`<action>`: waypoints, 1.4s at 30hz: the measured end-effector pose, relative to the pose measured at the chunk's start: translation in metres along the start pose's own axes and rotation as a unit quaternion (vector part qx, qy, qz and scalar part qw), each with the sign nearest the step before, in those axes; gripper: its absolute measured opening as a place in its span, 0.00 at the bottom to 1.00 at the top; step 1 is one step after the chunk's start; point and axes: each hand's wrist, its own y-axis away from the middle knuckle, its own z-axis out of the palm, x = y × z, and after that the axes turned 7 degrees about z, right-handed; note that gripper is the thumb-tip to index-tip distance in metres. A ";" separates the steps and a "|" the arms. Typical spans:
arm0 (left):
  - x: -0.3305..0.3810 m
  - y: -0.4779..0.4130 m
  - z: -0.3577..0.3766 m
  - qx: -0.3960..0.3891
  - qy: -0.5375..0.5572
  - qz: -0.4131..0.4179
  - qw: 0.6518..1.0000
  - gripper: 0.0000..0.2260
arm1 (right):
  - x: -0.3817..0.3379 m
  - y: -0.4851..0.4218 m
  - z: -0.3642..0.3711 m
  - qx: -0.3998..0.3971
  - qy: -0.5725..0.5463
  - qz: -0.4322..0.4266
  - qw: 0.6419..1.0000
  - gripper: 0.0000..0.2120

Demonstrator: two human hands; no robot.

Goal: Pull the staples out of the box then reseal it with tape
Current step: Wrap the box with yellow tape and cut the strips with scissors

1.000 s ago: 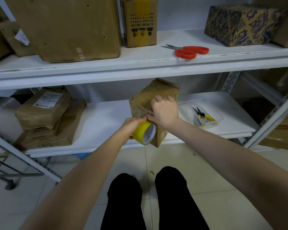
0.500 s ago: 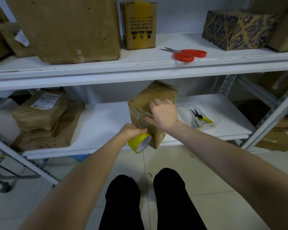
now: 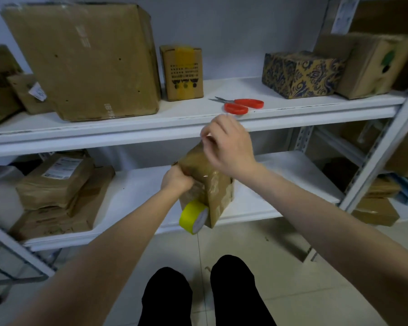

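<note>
A small, worn cardboard box [image 3: 218,188] stands tilted at the front edge of the lower white shelf [image 3: 137,191], with clear tape wrinkled over its faces. My left hand [image 3: 176,181] is closed on its upper left corner. A yellow tape roll [image 3: 193,216] hangs against the box's lower front, below that hand, with nothing gripping it. My right hand [image 3: 229,147] is blurred in the air just above the box, in front of the upper shelf's edge. Its fingers are loosely apart and hold nothing I can see.
Red-handled scissors [image 3: 242,105] lie on the upper shelf [image 3: 127,128], just above my right hand. Large and small cartons [image 3: 85,60] and a patterned box [image 3: 302,74] stand on that shelf. Wrapped parcels [image 3: 54,184] are stacked at the lower left. Metal uprights [image 3: 382,149] stand at the right.
My right hand has lifted off the box's face and risen towards the upper shelf edge. My left hand let go of the tape roll and moved up to the box's corner. The roll now hangs.
</note>
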 end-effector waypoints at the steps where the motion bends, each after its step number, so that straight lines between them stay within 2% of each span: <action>1: 0.001 0.000 0.000 0.002 0.001 -0.003 1.000 0.15 | 0.005 -0.013 -0.007 0.021 0.015 0.043 0.999 0.05; 3: 0.002 0.001 -0.002 -0.001 0.001 -0.013 1.000 0.09 | 0.017 -0.036 -0.015 0.035 0.062 0.143 0.987 0.08; 4: 0.003 0.001 -0.003 -0.001 0.002 -0.018 1.000 0.07 | 0.024 -0.045 -0.019 0.014 0.098 0.197 0.975 0.11; 6: 0.004 0.001 -0.004 -0.001 0.005 -0.022 1.000 0.05 | 0.037 -0.059 -0.024 -0.092 0.150 0.307 0.935 0.18; 8: 0.003 0.000 -0.006 -0.003 0.001 -0.017 1.000 0.04 | 0.045 -0.070 -0.026 -0.212 0.143 0.396 0.882 0.24; 10: 0.001 -0.001 -0.007 -0.003 -0.003 -0.018 1.000 0.02 | 0.052 -0.082 -0.026 -0.274 0.112 0.440 0.848 0.25; 13: -0.007 0.001 -0.008 -0.009 -0.016 -0.025 1.000 0.05 | 0.057 -0.098 -0.026 -0.320 0.110 0.455 0.824 0.24; 16: -0.018 0.003 -0.007 -0.026 -0.018 -0.029 0.999 0.07 | 0.058 -0.101 -0.030 -0.334 0.117 0.446 0.822 0.26; 19: -0.028 0.005 -0.005 -0.040 -0.015 -0.049 0.998 0.05 | 0.052 -0.096 -0.037 -0.332 0.127 0.429 0.830 0.21; 21: -0.034 0.005 0.000 -0.052 -0.010 -0.054 0.997 0.06 | 0.043 -0.090 -0.041 -0.322 0.129 0.399 0.849 0.18; 23: -0.038 0.006 0.006 -0.062 -0.005 -0.059 0.996 0.10 | 0.034 -0.078 -0.045 -0.292 0.120 0.378 0.870 0.20; 25: -0.038 0.009 0.014 -0.074 0.016 -0.060 0.995 0.12 | 0.028 -0.061 -0.045 -0.257 0.075 0.360 0.894 0.23; 27: -0.039 0.010 0.021 -0.085 0.059 -0.062 0.993 0.09 | 0.027 -0.041 -0.042 -0.263 -0.035 0.346 0.900 0.21; 29: -0.042 0.010 0.029 -0.097 0.107 -0.070 0.987 0.12 | 0.027 -0.018 -0.039 -0.302 -0.187 0.353 0.866 0.18; 31: -0.042 0.009 0.037 -0.102 0.140 -0.072 0.982 0.15 | 0.027 0.007 -0.040 -0.361 -0.264 0.365 0.817 0.17; 33: -0.040 0.010 0.044 -0.095 0.148 -0.056 0.983 0.11 | 0.029 0.030 -0.043 -0.446 -0.249 0.363 0.779 0.23; 35: -0.040 0.009 0.049 -0.089 0.155 -0.053 0.982 0.04 | 0.035 0.051 -0.045 -0.534 -0.218 0.365 0.731 0.23; 37: -0.044 0.006 0.053 -0.079 0.174 -0.069 0.979 0.10 | 0.042 0.069 -0.046 -0.606 -0.207 0.387 0.663 0.22; 39: -0.048 0.003 0.056 -0.074 0.201 -0.090 0.973 0.11 | 0.048 0.084 -0.043 -0.651 -0.199 0.410 0.607 0.21; 42: -0.052 0.001 0.055 -0.070 0.210 -0.104 0.970 0.10 | 0.050 0.098 -0.035 -0.683 -0.182 0.422 0.568 0.22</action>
